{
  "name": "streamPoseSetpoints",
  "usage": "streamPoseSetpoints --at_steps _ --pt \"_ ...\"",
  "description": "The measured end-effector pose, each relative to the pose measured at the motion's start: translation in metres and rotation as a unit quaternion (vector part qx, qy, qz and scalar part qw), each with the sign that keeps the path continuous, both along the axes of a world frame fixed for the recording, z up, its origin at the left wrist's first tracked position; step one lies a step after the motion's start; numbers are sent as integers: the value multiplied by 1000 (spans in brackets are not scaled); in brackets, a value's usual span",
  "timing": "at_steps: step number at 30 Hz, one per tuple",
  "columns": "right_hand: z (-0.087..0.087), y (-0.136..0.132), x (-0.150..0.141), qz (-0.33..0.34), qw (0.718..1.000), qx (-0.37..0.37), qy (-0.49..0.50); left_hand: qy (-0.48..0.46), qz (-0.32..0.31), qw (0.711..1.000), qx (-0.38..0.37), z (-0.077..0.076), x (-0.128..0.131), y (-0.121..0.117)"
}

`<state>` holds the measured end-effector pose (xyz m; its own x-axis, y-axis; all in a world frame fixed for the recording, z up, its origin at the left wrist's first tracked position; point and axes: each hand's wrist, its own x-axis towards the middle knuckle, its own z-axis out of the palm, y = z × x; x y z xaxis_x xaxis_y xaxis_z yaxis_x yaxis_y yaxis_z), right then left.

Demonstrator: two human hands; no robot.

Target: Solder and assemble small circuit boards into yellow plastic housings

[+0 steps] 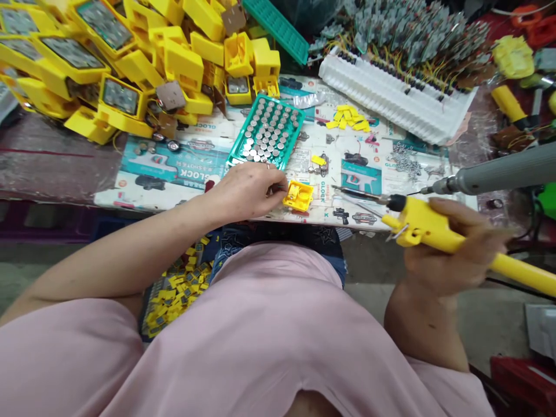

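My right hand [452, 249] is wrapped round a yellow soldering gun [428, 223], whose metal tip points left above the table. My left hand [247, 188] is closed, its fingertips at the left edge of a small open yellow plastic case [299, 197] near the table's front edge. Parts of the fingers are hidden behind the hand. Just behind my left hand lies a green tray [289, 153] with many round silver button cells [264, 130] in rows. A small yellow tab [318, 160] sits behind the case.
Yellow cases [186, 63] are heaped at the back left. A white foam rack [391, 92] of wired circuit boards stands at the back right. Yellow tabs [347, 117] and small screws [406, 159] lie in piles. A grey electric screwdriver [499, 171] reaches in from the right.
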<state>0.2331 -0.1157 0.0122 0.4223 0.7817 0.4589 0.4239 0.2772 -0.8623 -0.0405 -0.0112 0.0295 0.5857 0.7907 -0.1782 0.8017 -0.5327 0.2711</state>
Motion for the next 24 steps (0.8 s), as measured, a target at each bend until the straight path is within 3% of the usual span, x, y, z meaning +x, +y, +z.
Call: streamPoseSetpoints --at_steps 2,6,10,17,24 --pt "3 -4 -5 6 999 38 -11 4 3 1000 -9 2 0 1" --pt "8 -5 -12 85 994 43 -46 -13 -5 1000 -16 3 0 3" --pt "5 -3 -11 83 989 88 -80 -23 -19 999 -15 3 1 5" --pt "-4 -10 -15 122 989 26 -83 19 -29 999 -21 7 4 7" --pt "-8 -11 -24 142 980 64 -126 72 -65 995 -15 10 8 9"
